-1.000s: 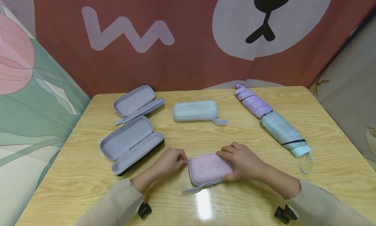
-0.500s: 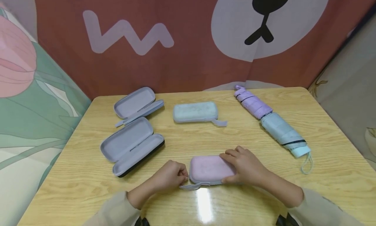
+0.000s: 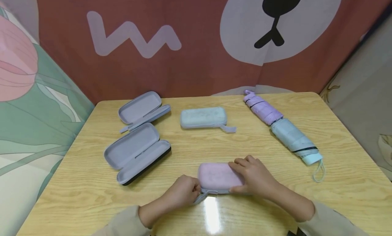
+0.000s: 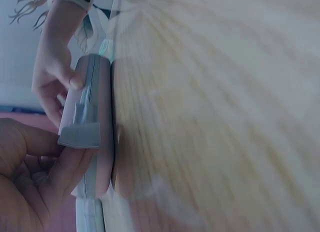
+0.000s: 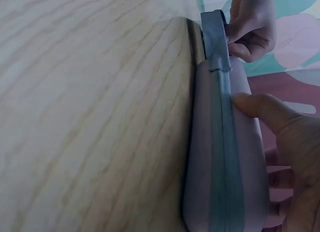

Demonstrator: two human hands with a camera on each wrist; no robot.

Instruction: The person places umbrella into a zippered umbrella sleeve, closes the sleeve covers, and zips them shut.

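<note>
Wooden table (image 3: 275, 208) carried the pink case (image 3: 215, 176) at its near edge, long axis running nine to three o'clock. At its nine o'clock end the left hand (image 3: 180, 193) pinched the grey strap (image 4: 80, 134). From three o'clock the right hand (image 3: 255, 178) clasped the case, thumb on the zip seam (image 5: 222, 157).

On the worktop (image 3: 275, 202) lie two open cases (image 3: 136, 152) (image 3: 142, 109), a blue case (image 3: 203, 117) and two folded umbrellas (image 3: 261, 107) (image 3: 295, 140).
</note>
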